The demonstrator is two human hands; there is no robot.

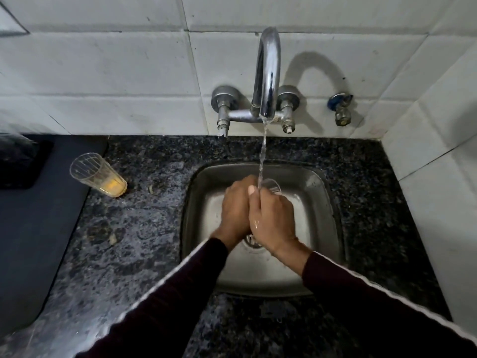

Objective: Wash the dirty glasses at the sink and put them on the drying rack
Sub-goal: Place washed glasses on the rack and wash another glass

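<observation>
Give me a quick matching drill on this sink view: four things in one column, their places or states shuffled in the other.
1. glass
2. dirty glass
3. tap
4. sink

a. standing on the counter, yellow dregs inside
b. running water
c. held in both hands under the stream
d. set into the dark speckled counter

Pairs: 1-c, 2-a, 3-b, 4-d
</observation>
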